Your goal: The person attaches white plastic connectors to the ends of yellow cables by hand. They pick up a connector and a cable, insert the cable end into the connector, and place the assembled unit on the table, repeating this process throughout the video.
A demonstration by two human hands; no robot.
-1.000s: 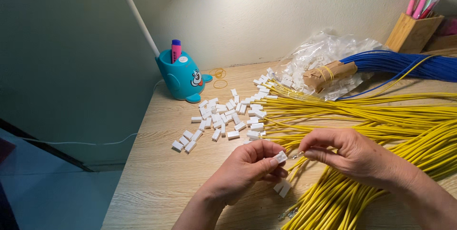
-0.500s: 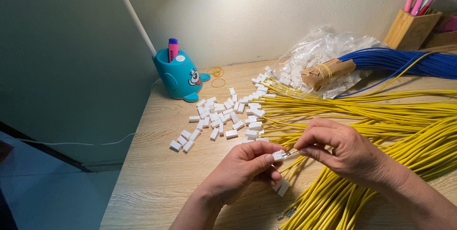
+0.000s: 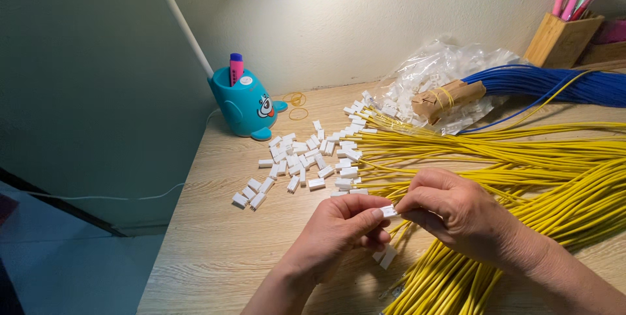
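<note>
While my left hand (image 3: pixel 339 229) and right hand (image 3: pixel 456 214) pinched the small white plastic connector (image 3: pixel 388 210) above the wooden bench's near edge, I judged a loosened grip could drop it among the yellow wires (image 3: pixel 521 158).

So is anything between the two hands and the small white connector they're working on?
Nothing visible. The left hand and right hand both pinch the white connector directly between their fingertips, above the yellow wires.

Head view: left hand (image 3: pixel 339 227) and right hand (image 3: pixel 456 210) meet at a small white connector (image 3: pixel 388 210), pinched between fingertips above a wooden table (image 3: pixel 208 250). Yellow wires (image 3: pixel 521 158) fan rightward; loose white connectors (image 3: pixel 300 158) lie near a teal pen holder (image 3: pixel 244 103).
</note>
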